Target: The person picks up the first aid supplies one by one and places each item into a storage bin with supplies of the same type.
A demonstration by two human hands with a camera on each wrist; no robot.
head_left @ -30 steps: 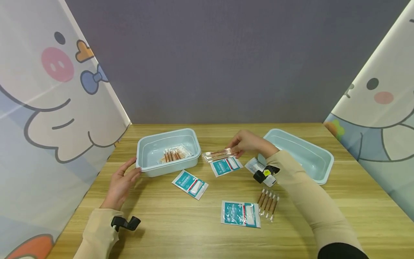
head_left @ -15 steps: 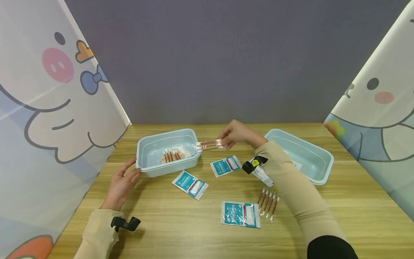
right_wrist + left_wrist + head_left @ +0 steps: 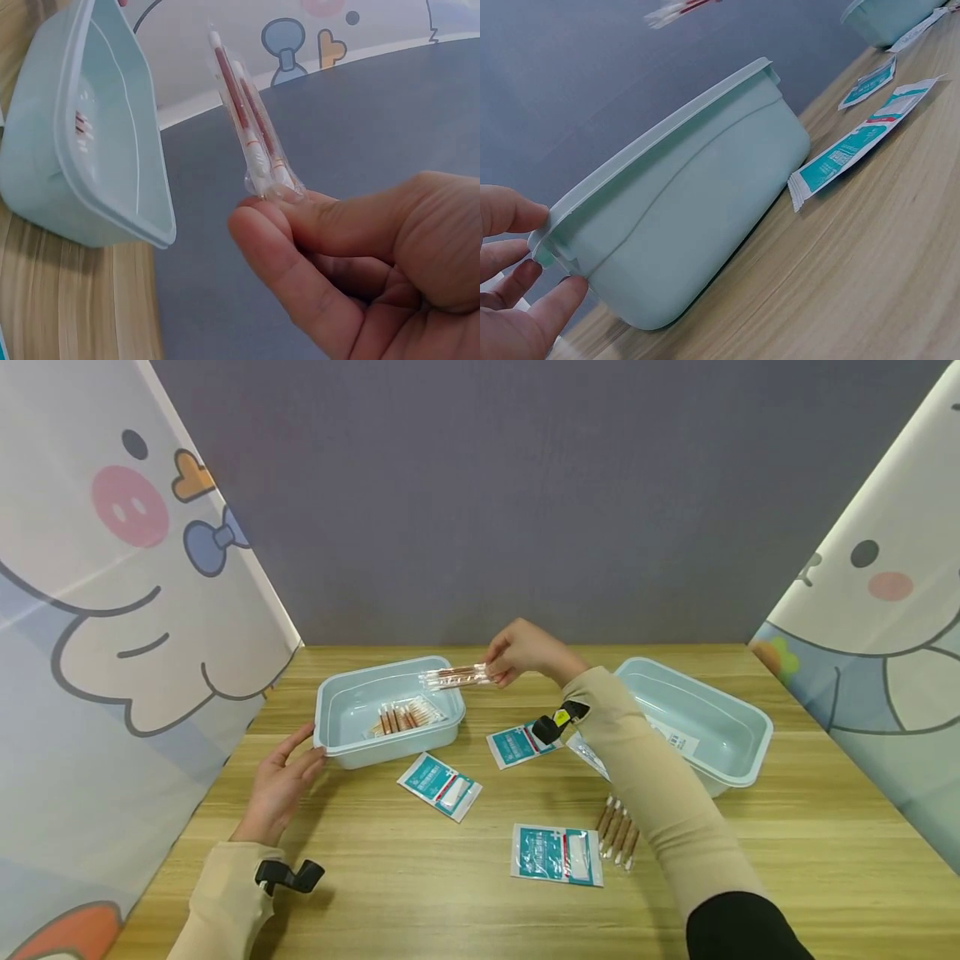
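My right hand point(image 3: 525, 652) pinches one end of a clear packet of brown-stemmed cotton swabs point(image 3: 244, 112) between thumb and fingers. The packet's far end hangs over the right side of the left light-blue plastic tub point(image 3: 397, 750), above the rim. Inside that tub lie more packaged cotton swabs point(image 3: 401, 717). My left hand point(image 3: 277, 785) holds the tub's left corner; the left wrist view shows the thumb against the wall below the rim and fingers point(image 3: 514, 210) at the rim. The hand's far side is partly hidden there.
Teal-and-white sachets point(image 3: 440, 787) lie in front of the left tub, one of them near the front point(image 3: 557, 855). Beside it is another swab packet point(image 3: 617, 835). A second light-blue tub point(image 3: 731, 739) holding a white packet point(image 3: 673, 739) stands right, partly behind my forearm.
My right hand has lifted the swab packet from near the middle sachet and carried it left and back, over the left tub's side. The left hand has stayed at the tub's corner.
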